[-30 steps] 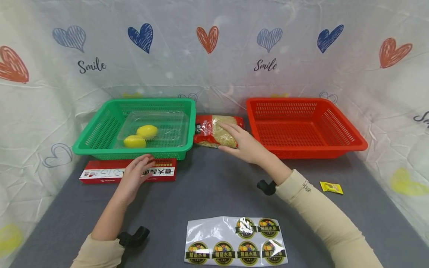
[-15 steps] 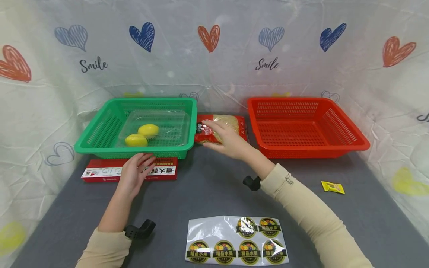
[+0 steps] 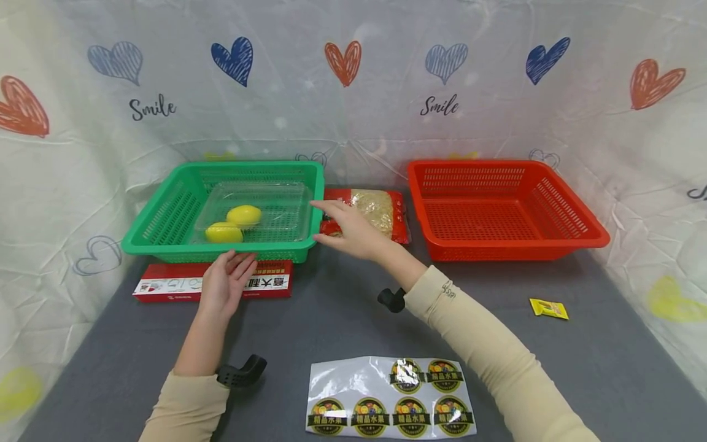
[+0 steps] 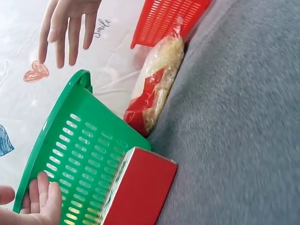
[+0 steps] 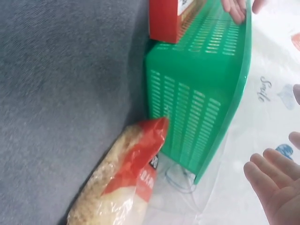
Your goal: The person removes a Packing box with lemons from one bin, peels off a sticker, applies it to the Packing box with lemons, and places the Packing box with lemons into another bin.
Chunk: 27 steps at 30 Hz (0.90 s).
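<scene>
The fingers of the left hand point(image 3: 220, 293) were loosely bent at the front rim of the green basket point(image 3: 166, 251), holding nothing; whether they touched it, I could not tell. Just in front of that basket, below the hand, lay the red box point(image 3: 171, 288), so a good grip there probably called for keeping the knuckles clear of it. Inside the basket were two lemons point(image 3: 234, 224) and a clear box point(image 3: 287, 205); whether the lemons were in the box was unclear. They looked apt to roll, so any lift seemed best kept level and slow.

The right hand point(image 3: 356, 234) hung over the basket's right rim, fingers extended, thumb well apart, nothing in hold; the wrist views showed a gap beneath. Reaching for the basket or its contents seemed the step, and lowering this hand straight down looked safer than sweeping sideways across the noodles point(image 3: 375, 209) behind it. The sheet point(image 3: 342, 380), red basket point(image 3: 552, 247) and packet point(image 3: 548, 309) lay well apart from both hands.
</scene>
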### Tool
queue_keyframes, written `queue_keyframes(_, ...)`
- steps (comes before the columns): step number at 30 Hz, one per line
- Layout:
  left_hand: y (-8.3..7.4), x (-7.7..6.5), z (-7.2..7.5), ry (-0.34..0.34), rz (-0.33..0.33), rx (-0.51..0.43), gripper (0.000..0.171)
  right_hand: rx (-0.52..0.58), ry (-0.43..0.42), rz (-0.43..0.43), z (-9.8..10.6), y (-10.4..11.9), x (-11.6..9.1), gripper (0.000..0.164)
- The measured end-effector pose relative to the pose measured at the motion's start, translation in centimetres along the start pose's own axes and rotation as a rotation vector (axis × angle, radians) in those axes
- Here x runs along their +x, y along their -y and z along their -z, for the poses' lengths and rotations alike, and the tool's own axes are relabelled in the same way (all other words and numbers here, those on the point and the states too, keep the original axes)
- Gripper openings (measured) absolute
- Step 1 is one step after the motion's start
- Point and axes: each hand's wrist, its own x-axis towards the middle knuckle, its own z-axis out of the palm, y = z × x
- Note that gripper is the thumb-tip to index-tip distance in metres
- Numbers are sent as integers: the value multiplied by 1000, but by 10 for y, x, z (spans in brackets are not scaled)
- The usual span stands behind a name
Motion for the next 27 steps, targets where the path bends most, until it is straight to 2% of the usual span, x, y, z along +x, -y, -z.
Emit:
queue_keyframes(2, 2, 2, -2, -32, -9, -13, 62, 0, 6, -12, -2, 2, 4, 63)
queue_keyframes(8, 9, 9, -11, -169, -52, 66, 65, 15, 28, -47, -10, 7, 14, 62)
queue_keyframes(13, 13, 14, -17, -255, -88, 20, 52, 15, 47, -77, -15, 10, 23, 62)
queue_keyframes(18, 18, 17, -18, -290, -141, -28, 32, 21, 64, -76, -20, 14, 31, 60)
queue_keyframes(22, 21, 20, -18, -289, -200, -22, 28, 65, 53, -84, -23, 18, 38, 60)
queue_keyframes(27, 23, 22, -19, -295, -235, -44, 28, 100, 56, -178, -30, 29, 47, 60)
